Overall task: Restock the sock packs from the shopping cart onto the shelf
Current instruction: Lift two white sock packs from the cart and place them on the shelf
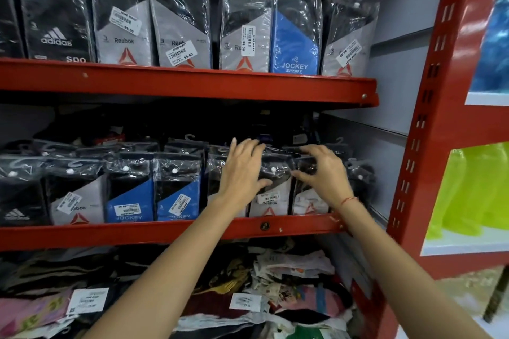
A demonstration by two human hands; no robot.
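The sock pack (308, 205) pinched right of centre by the right hand (323, 173) should be seated upright, neighbouring packs (214, 173) braced by the flat-spread left hand (242, 170).

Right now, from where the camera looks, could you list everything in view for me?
Shelf rack: one, red, three levels showing.
Top-shelf sock packs: seven in front, black, grey, one blue, upright.
Middle-shelf sock packs: about eight in front, black, grey, blue, more rows behind.
Loose fabric goods: a pile, mixed colours, bottom shelf.
Green packages: count unclear, lime, neighbouring shelf, right.
Blue packages: count unclear, upper right.
Wrist thread: one, red, right wrist.
Left hand: lies across middle-shelf pack tops.
Right hand: pinches a pack's top there.
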